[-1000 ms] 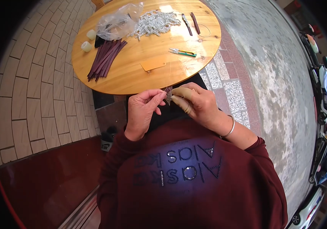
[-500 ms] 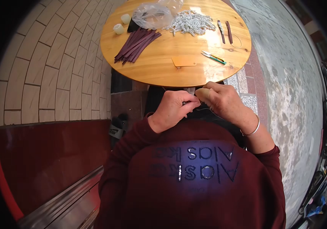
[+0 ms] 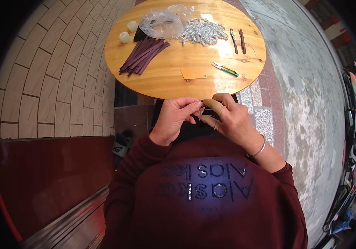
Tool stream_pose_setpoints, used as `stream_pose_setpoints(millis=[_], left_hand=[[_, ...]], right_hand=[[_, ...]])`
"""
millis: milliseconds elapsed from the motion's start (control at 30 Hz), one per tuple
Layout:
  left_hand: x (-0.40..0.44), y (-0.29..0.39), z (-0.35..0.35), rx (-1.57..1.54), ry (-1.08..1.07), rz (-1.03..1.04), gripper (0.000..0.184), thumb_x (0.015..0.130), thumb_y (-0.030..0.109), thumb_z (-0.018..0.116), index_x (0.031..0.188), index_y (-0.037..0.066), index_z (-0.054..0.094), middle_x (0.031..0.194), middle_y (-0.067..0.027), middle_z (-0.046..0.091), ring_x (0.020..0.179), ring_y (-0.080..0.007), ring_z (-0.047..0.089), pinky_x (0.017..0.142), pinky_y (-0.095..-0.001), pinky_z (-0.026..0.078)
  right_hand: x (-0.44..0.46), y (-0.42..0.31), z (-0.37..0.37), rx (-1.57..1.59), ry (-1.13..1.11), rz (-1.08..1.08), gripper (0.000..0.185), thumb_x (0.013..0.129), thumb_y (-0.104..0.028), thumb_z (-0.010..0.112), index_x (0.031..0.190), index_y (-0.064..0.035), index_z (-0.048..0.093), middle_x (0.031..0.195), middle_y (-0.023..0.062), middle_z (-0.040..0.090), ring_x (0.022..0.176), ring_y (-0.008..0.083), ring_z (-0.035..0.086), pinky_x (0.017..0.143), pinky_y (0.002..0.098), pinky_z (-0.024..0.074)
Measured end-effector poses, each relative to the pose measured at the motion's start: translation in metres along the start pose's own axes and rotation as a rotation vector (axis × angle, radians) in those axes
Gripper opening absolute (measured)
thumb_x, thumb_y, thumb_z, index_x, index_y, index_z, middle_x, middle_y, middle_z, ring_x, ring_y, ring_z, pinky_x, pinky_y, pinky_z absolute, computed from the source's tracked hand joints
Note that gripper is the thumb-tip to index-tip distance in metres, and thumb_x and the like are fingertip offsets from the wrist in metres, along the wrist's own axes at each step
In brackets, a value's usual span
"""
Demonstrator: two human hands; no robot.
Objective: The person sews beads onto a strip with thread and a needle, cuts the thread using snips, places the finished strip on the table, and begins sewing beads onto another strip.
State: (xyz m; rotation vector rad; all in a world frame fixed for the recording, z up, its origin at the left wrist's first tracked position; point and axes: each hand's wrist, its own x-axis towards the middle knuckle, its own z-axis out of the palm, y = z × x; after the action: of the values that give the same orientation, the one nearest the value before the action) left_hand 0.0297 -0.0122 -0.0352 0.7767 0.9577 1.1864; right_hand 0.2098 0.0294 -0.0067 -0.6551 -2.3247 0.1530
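Both hands meet in front of my body, just off the near edge of the round wooden table [image 3: 153, 85]. My left hand [image 3: 174, 118] pinches a small piece of beaded strip [image 3: 201, 108], mostly hidden by the fingers. On the other side of that piece is my right hand [image 3: 230, 122], its thumb and forefinger covered with tan finger sleeves and bent closely around it. What exactly lies between the right fingertips is too small to make out.
The table carries purple strips [image 3: 144, 56], silvery bead strings [image 3: 203, 31], a plastic bag [image 3: 163, 23], two pale rolls [image 3: 124, 37], an orange card [image 3: 193, 74], thread snips [image 3: 225, 69] and two narrow strips [image 3: 242, 41] beside a thread loop.
The view swung toward the left and then partly back. Against half a second ago, my right hand's sleeved fingers have spread somewhat and the small piece shows between the hands.
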Motion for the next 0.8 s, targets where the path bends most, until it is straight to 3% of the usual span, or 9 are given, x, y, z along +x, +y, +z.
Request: stream_pose_setpoints(millis=[233,333,400,467,600,667,700,733,800], left_hand=[[-0.001,-0.005,0.000,0.063,-0.007,0.050,0.013,0.086,0.011,0.063,0.092,0.000,0.066,0.082,-0.0029,0.064,0.069,-0.0052,0.054,0.056,-0.0185,0.043],[-0.004,-0.005,0.003,0.306,0.042,0.132,0.013,0.084,0.011,0.064,0.089,-0.001,0.068,0.077,-0.0033,0.065,0.066,-0.0059,0.056,0.055,-0.0194,0.043],[-0.004,-0.006,0.006,0.486,0.085,0.192,0.013,0.084,0.010,0.064,0.086,-0.002,0.068,0.074,-0.0045,0.066,0.064,-0.0075,0.059,0.053,-0.0208,0.044],[-0.002,-0.010,0.008,0.651,0.113,0.457,0.011,0.081,0.009,0.065,0.086,-0.001,0.067,0.074,-0.0080,0.066,0.063,-0.0124,0.061,0.056,-0.0244,0.046],[-0.005,-0.003,0.009,0.763,0.088,0.423,0.010,0.081,0.003,0.064,0.089,-0.002,0.067,0.074,-0.0063,0.064,0.066,-0.0087,0.057,0.059,-0.0224,0.044],[-0.005,-0.003,0.005,0.809,0.068,0.447,0.010,0.081,0.003,0.064,0.089,-0.002,0.067,0.075,-0.0076,0.065,0.065,-0.0088,0.057,0.059,-0.0221,0.044],[-0.006,-0.003,0.004,0.810,0.066,0.443,0.010,0.081,0.003,0.064,0.089,-0.002,0.067,0.075,-0.0076,0.065,0.065,-0.0088,0.057,0.059,-0.0221,0.044],[-0.006,-0.004,0.002,0.817,0.080,0.435,0.010,0.079,0.005,0.065,0.087,-0.001,0.067,0.074,-0.0093,0.065,0.066,-0.0139,0.060,0.060,-0.0246,0.046],[-0.007,-0.004,-0.004,0.824,0.094,0.429,0.010,0.078,0.006,0.066,0.085,0.000,0.067,0.074,-0.0110,0.065,0.066,-0.0191,0.063,0.061,-0.0271,0.047]], right_hand=[[-0.009,0.008,0.013,-0.042,0.046,-0.024,0.031,0.069,-0.018,0.075,0.092,-0.0039,0.062,0.081,0.0066,0.054,0.059,0.0184,0.058,0.049,0.0282,0.0473],[-0.003,0.008,0.005,0.179,0.026,0.143,0.025,0.073,-0.016,0.074,0.093,-0.0041,0.064,0.082,0.0070,0.056,0.057,0.0171,0.057,0.049,0.0270,0.0463],[0.000,0.008,-0.004,0.466,-0.035,0.394,0.021,0.075,-0.011,0.072,0.094,-0.0049,0.065,0.084,0.0072,0.057,0.058,0.0152,0.056,0.050,0.0255,0.0449],[0.003,0.007,-0.001,0.498,-0.096,0.464,0.016,0.077,-0.006,0.069,0.092,-0.0046,0.065,0.084,0.0065,0.058,0.062,0.0133,0.055,0.054,0.0236,0.0440],[0.003,0.014,0.015,0.649,-0.070,0.384,0.008,0.082,-0.002,0.063,0.090,-0.0024,0.061,0.084,0.0054,0.057,0.070,0.0109,0.054,0.059,0.0234,0.0449],[0.009,0.015,0.015,0.823,0.081,0.445,0.009,0.087,-0.005,0.059,0.094,-0.0010,0.057,0.083,0.0040,0.057,0.065,0.0084,0.053,0.056,0.0217,0.0442],[0.023,0.013,-0.006,1.033,0.012,0.656,0.011,0.092,-0.011,0.052,0.097,-0.0006,0.054,0.084,0.0044,0.058,0.057,0.0068,0.051,0.051,0.0192,0.0418],[0.037,0.017,-0.023,1.073,0.049,0.714,0.017,0.096,-0.016,0.047,0.095,-0.0001,0.053,0.092,0.0085,0.062,0.051,0.0070,0.051,0.045,0.0174,0.0392],[0.052,0.042,-0.048,1.366,0.238,0.571,0.023,0.096,-0.017,0.044,0.103,0.0039,0.050,0.099,0.0204,0.063,0.058,0.0140,0.062,0.046,0.0207,0.0494]])
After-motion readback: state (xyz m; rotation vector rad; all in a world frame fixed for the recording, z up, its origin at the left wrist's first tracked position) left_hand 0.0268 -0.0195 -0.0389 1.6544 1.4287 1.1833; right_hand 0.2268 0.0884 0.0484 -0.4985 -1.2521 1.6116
